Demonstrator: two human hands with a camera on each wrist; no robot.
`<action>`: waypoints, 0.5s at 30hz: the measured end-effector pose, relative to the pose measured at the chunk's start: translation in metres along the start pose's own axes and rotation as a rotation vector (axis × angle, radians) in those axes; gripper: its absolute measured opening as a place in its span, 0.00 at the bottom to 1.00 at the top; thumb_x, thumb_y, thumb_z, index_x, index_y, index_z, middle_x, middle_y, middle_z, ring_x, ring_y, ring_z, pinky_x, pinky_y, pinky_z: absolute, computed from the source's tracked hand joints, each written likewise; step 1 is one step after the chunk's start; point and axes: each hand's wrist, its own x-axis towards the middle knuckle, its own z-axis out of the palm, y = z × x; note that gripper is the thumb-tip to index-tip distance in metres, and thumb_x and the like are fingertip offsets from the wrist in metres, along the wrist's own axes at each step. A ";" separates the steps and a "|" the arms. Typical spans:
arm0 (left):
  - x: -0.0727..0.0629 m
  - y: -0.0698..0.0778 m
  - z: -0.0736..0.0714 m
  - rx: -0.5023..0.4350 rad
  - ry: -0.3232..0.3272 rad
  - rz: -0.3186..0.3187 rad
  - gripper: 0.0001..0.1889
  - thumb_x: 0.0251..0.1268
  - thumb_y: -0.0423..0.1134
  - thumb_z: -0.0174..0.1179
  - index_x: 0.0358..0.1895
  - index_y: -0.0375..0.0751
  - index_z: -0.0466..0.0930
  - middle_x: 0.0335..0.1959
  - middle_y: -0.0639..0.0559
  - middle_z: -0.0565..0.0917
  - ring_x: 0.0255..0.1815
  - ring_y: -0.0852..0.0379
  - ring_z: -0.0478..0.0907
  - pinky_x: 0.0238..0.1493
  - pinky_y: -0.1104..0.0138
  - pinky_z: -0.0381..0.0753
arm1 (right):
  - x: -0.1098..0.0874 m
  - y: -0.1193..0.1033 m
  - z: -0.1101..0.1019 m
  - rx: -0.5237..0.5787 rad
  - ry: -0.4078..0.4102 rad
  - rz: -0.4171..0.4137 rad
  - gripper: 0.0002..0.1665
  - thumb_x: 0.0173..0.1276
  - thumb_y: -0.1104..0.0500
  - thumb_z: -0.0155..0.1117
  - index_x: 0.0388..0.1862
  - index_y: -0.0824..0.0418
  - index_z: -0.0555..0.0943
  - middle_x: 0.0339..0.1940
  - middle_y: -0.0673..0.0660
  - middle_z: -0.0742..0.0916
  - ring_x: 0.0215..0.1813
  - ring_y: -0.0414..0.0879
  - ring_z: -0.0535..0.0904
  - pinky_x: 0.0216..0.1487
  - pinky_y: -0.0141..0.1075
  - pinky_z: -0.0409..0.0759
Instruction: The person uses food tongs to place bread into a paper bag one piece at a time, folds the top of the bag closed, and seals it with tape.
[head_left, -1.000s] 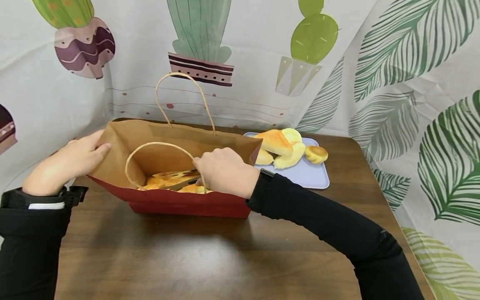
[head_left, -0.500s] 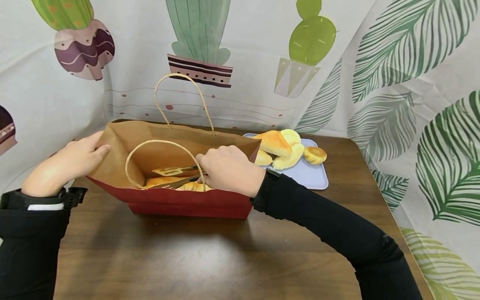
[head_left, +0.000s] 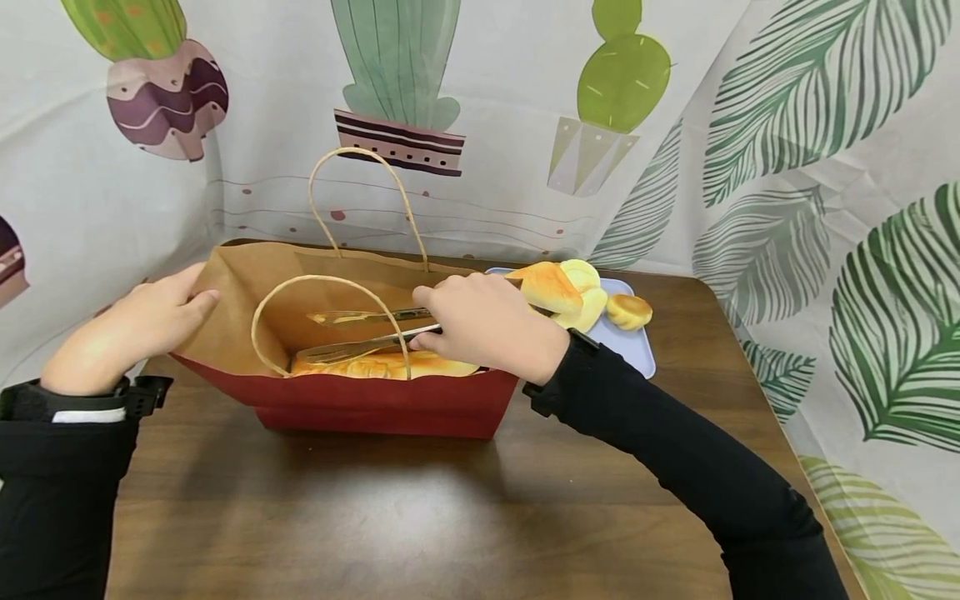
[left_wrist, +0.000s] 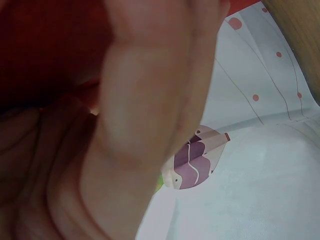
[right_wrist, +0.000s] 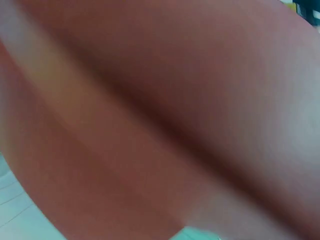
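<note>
A red paper bag (head_left: 390, 408) with a brown lining stands on the table, its mouth spread wide. My left hand (head_left: 161, 312) pinches the bag's left edge, thumb on the outside facing me. In the left wrist view, that hand (left_wrist: 145, 100) lies close against the red paper. My right hand (head_left: 495, 321) grips a pair of metal tongs (head_left: 360, 346) over the bag's right side. The two tong ends stand apart inside the mouth, above golden bread (head_left: 390, 365), with nothing between them. The near twisted handle (head_left: 322, 279) crosses in front of the tongs. Skin fills the right wrist view.
A pale blue tray (head_left: 637, 350) sits behind and right of the bag. On it are a long bread roll (head_left: 547, 286), a yellow bread (head_left: 581, 312) and a small round bun (head_left: 628, 312). A patterned cloth (head_left: 510, 100) hangs behind the table (head_left: 420, 517).
My right hand has drawn up and to the right with the tongs, whose ends have risen off the bread and spread apart. My left hand has stayed at the bag's edge.
</note>
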 end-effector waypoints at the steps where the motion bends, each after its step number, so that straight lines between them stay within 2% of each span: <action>1: 0.000 0.000 0.000 0.002 0.001 -0.001 0.23 0.74 0.38 0.37 0.66 0.27 0.52 0.57 0.18 0.64 0.57 0.16 0.59 0.55 0.32 0.59 | -0.002 0.001 -0.001 0.012 0.003 0.002 0.22 0.64 0.40 0.61 0.47 0.53 0.78 0.28 0.46 0.81 0.28 0.43 0.77 0.23 0.35 0.73; 9: 0.000 0.002 -0.001 0.009 -0.009 -0.012 0.25 0.74 0.37 0.36 0.66 0.24 0.49 0.58 0.16 0.63 0.57 0.16 0.58 0.56 0.31 0.58 | -0.017 0.018 -0.005 0.128 0.078 -0.020 0.21 0.64 0.42 0.63 0.44 0.57 0.79 0.28 0.47 0.82 0.28 0.43 0.75 0.29 0.35 0.73; 15: -0.002 0.005 -0.002 0.004 -0.022 -0.018 0.24 0.74 0.37 0.36 0.66 0.24 0.50 0.58 0.16 0.62 0.58 0.16 0.58 0.57 0.32 0.58 | -0.035 0.033 -0.005 0.152 0.198 0.034 0.23 0.62 0.40 0.64 0.48 0.53 0.80 0.31 0.47 0.85 0.27 0.41 0.77 0.25 0.35 0.72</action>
